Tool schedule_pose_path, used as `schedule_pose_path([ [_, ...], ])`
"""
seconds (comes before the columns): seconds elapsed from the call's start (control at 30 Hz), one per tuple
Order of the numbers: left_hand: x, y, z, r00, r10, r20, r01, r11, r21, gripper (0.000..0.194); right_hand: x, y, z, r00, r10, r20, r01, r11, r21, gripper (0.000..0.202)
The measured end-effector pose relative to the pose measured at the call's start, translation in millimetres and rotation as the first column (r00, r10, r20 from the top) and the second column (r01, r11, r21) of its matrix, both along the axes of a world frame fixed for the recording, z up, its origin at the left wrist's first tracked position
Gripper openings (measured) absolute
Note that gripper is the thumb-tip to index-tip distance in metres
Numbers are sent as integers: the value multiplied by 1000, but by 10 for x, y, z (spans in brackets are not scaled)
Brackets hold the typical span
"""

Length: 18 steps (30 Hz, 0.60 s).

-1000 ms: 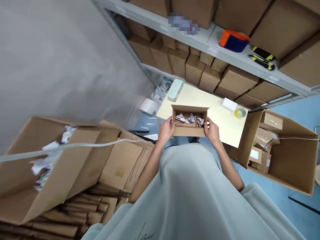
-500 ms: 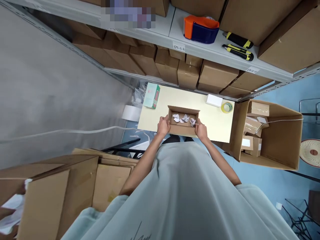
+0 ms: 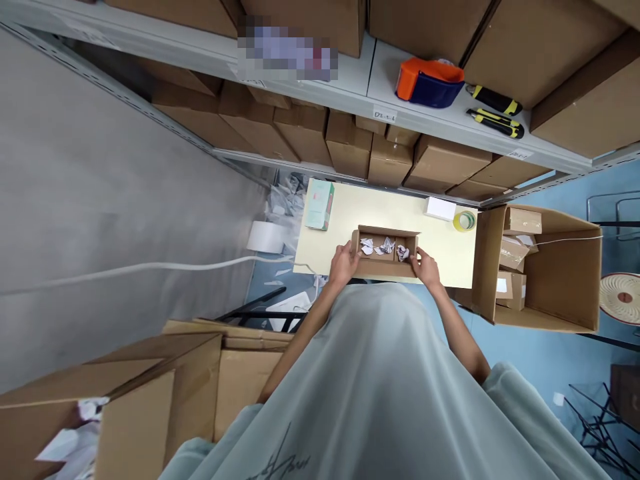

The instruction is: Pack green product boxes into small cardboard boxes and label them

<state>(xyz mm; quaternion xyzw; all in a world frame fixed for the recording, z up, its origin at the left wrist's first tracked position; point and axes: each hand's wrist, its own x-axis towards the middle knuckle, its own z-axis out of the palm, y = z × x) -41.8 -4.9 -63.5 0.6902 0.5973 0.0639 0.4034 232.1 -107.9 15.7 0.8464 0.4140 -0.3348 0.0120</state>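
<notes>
Your left hand (image 3: 344, 265) and right hand (image 3: 426, 268) have their fingers closed on opposite ends of the open cardboard box (image 3: 385, 268), at the near edge of the desk (image 3: 380, 203); crumpled paper (image 3: 386, 246) lies inside. On the shelf (image 3: 435, 127) ahead of you, one handwritten label (image 3: 385, 115) seems to read "D2-5-6", its first digit uncertain; another label (image 3: 520, 154) farther right is too small to read. Dark script (image 3: 285, 465) on your shirt (image 3: 390, 373) is illegible.

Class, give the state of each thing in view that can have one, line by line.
Small box: open, held
Paper balls: crumpled, inside small box
Left hand: gripping small box
Right hand: gripping small box
Right carton: open, partly filled
Left carton: open, holding scrap paper
Cutters: lying on shelf
Tape: lying on table
</notes>
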Motion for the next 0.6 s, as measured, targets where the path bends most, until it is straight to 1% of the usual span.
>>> schedule_pose_path([
  [0.13,-173,184,65,994,88,61,-90,995,43,51,6,142,197,995,1,104,3,999,-36,49],
  [0.27,-252,378,167,988,97,118,-110,988,107,44,-64,338,399,977,19,214,-1,997,-81,48],
  [0.33,-240,419,219,991,59,119,-73,990,117,42,-104,418,473,971,32,236,2,990,-144,47],
  [0.43,-167,391,273,995,-44,92,37,996,78,40,-146,482,527,974,52,222,5,968,-250,45],
  [0.5,-100,333,287,992,-107,70,104,994,46,39,-159,489,522,975,64,212,-3,961,-277,43],
  [0.6,-17,245,277,989,-139,49,138,990,13,42,-162,467,470,976,85,203,-28,962,-273,41],
])
